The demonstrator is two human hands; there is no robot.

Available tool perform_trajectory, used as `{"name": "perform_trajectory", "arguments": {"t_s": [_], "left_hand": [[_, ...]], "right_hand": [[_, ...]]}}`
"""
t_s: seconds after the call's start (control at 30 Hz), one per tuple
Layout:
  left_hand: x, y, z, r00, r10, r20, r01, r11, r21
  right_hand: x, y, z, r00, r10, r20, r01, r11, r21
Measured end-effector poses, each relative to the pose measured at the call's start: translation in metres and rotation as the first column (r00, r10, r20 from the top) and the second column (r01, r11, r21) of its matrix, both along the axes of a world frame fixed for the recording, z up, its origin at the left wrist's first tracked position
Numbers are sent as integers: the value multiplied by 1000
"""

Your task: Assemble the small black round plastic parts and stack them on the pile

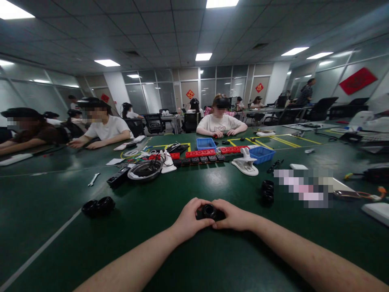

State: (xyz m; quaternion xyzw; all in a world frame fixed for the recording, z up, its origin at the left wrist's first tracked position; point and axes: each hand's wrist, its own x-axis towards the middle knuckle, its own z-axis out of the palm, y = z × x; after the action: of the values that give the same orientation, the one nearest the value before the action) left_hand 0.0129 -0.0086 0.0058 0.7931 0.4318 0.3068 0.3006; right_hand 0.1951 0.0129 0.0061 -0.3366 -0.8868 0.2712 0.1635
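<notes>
Both hands meet at the front middle of the green table, closed around a small black part with a round hollow ring (209,210). My left hand (192,219) grips it from the left, thumb in front and fingers behind. From the right, my right hand (232,215) holds the same part, its thumb almost touching the left one. Much of the part is hidden by the fingers, so its kind does not show. To the left lie two black tyre-like rings (99,206). Another pair of black rings (268,192) stands off to the right.
Beyond the hands are a round metal dish (145,170), red strips (200,153), a white clip stand (245,163) and blue trays (261,154). A wrench (94,179) lies left, a phone (348,194) right. Across the table sits a person (221,123); others work to the left.
</notes>
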Motion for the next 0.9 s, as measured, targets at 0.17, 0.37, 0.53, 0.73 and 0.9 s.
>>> {"name": "perform_trajectory", "arguments": {"t_s": [0.17, 0.37, 0.53, 0.73, 0.9], "left_hand": [[0, -1, 1, 999, -31, 16, 31, 999, -13], [0, -1, 2, 999, -48, 15, 49, 998, -33], [-1, -1, 1, 998, -53, 18, 54, 998, -35], [0, 0, 1, 999, -46, 14, 47, 998, -49], [1, -2, 4, 999, -37, -2, 37, 998, -42]], "right_hand": [[6, 4, 5, 995, 88, -41, -92, 991, -100], [5, 5, 3, 995, 85, -44, -89, 991, -100], [5, 6, 1, 997, 73, -33, -76, 993, -93], [3, 5, 2, 998, 55, -33, -58, 992, -109], [2, 3, 3, 999, 20, -34, -24, 993, -117]]}}
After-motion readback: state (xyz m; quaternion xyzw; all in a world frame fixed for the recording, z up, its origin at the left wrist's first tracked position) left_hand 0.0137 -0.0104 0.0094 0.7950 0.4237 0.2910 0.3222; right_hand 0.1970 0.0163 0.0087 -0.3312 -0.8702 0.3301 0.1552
